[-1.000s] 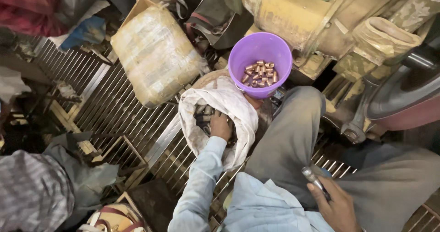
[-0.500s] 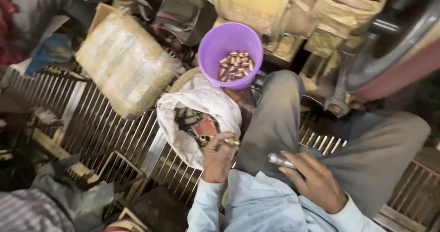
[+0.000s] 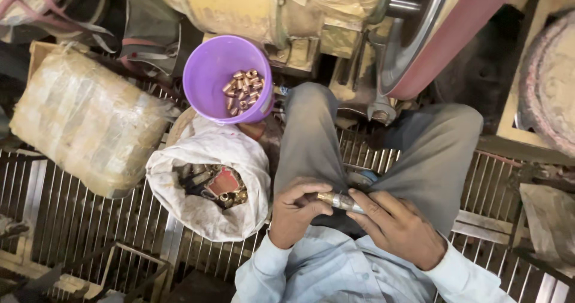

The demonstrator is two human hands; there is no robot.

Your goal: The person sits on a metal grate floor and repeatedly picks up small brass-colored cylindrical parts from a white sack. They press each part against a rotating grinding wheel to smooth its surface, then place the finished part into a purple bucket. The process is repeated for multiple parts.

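Observation:
My left hand (image 3: 294, 210) and my right hand (image 3: 395, 225) meet over my lap. Together they pinch a small metal part (image 3: 342, 201), brass at its left end and silver at its right. To the left of my knee lies an open white sack (image 3: 206, 183) with brass fittings and a red piece inside. Beyond it stands a purple bucket (image 3: 226, 78) holding several copper-coloured pieces on its bottom.
A large taped parcel (image 3: 84, 120) lies at the left on a metal grating floor (image 3: 78, 219). A yellow machine body (image 3: 239, 6) and a big red-rimmed wheel (image 3: 431, 33) stand ahead of my knees. More grating runs along the right.
My left hand left the sack carrying a small brass piece and came to my lap. My right hand, with the silver part, rose to meet it. The view shifted right.

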